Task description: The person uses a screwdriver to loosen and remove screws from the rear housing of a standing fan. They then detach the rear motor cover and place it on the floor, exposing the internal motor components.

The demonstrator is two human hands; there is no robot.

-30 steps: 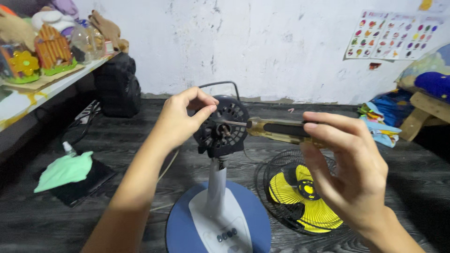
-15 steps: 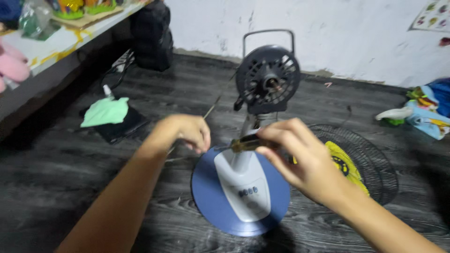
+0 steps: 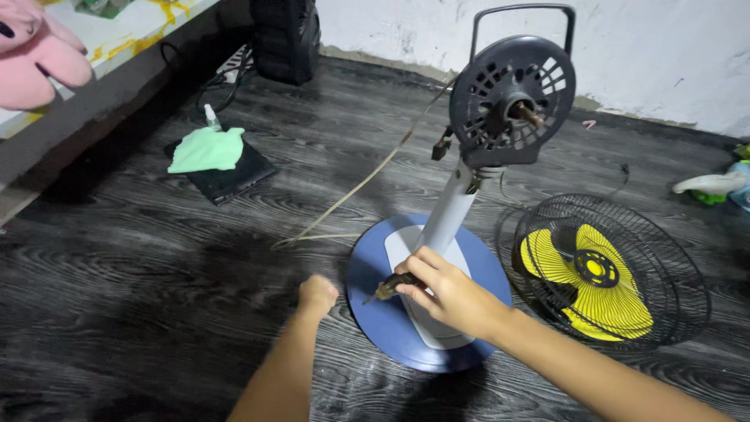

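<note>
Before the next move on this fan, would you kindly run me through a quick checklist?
1. Screwdriver gripped in right hand: ok.
2. Left hand free: cannot tell; it is closed in a fist, its contents hidden.
3. Fan stand upright on its blue base: ok.
4. Blade and grille off the motor, lying beside the base: ok.
5. Cord unplugged: cannot tell; its end is out of view.
6. Cord away from both hands: ok.
</note>
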